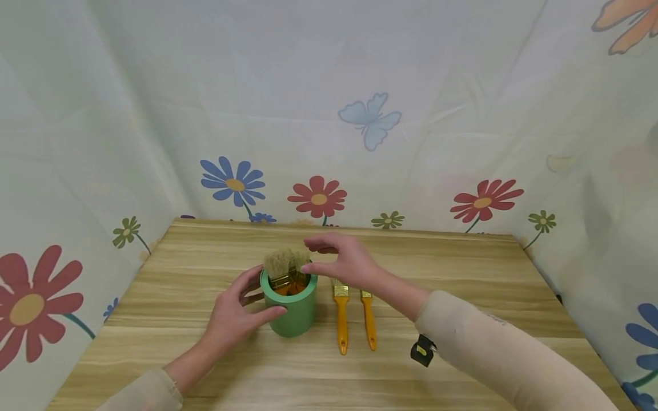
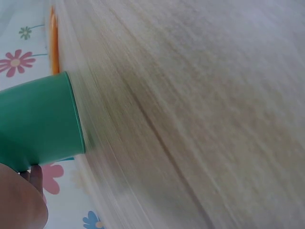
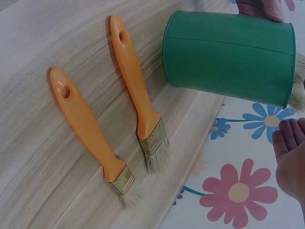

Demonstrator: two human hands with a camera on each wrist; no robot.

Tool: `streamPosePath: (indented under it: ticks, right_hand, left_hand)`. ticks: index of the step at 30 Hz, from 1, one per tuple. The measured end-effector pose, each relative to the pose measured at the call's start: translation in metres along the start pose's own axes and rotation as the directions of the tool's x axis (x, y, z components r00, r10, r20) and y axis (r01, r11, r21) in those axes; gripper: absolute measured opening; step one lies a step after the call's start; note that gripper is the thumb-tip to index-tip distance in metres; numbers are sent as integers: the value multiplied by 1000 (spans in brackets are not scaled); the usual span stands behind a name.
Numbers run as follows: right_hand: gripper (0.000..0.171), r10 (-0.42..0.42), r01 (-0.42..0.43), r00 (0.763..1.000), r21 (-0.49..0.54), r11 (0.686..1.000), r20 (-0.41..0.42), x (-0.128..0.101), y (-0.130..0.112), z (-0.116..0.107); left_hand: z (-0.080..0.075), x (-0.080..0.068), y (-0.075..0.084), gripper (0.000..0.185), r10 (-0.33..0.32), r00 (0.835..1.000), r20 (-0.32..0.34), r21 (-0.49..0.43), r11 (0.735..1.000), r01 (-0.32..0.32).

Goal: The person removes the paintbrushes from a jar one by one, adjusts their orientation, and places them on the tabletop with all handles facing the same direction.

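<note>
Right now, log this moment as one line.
left hand holds green cup | brushes in cup bristles up | right hand open above cup rim | two orange brushes flat on table right of cup

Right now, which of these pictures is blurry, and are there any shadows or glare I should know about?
Left wrist view: the table is streaked with motion blur, the green cup a bit sharper. Right wrist view: crisp, with small glare spots on the two orange brushes. Head view: sharp, even light, a soft shadow beside the cup, edges bowed by the wide lens.

Wooden table (image 1: 462, 297) bears green cup (image 1: 293, 311), seemingly two brushes (image 1: 341, 314).
</note>
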State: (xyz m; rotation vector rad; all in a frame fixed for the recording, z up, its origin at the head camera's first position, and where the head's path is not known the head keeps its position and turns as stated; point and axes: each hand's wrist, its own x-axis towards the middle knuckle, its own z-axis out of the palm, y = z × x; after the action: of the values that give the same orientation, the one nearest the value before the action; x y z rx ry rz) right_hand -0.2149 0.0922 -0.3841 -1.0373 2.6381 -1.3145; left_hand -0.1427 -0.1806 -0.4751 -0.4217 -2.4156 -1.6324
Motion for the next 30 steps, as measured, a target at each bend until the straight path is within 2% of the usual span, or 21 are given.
streamPosePath:
  ticks: [10,18,30]
  right_hand:
    - [38,-9,9,999,19,1000,-33,7,2,5]
    - [21,-26,25,998,-18,1000,-51,10,-3,9]
    - [16,-62,62,997,-18,998,-42,8,-10,9]
  left_hand:
    - [0,1,-1,90,0,1000,0,-1,1000,0]
    - [0,1,-3,89,4,1000,3,-2,1000,-4]
    - [0,0,-3,88,9,1000,3,-3,1000,-9]
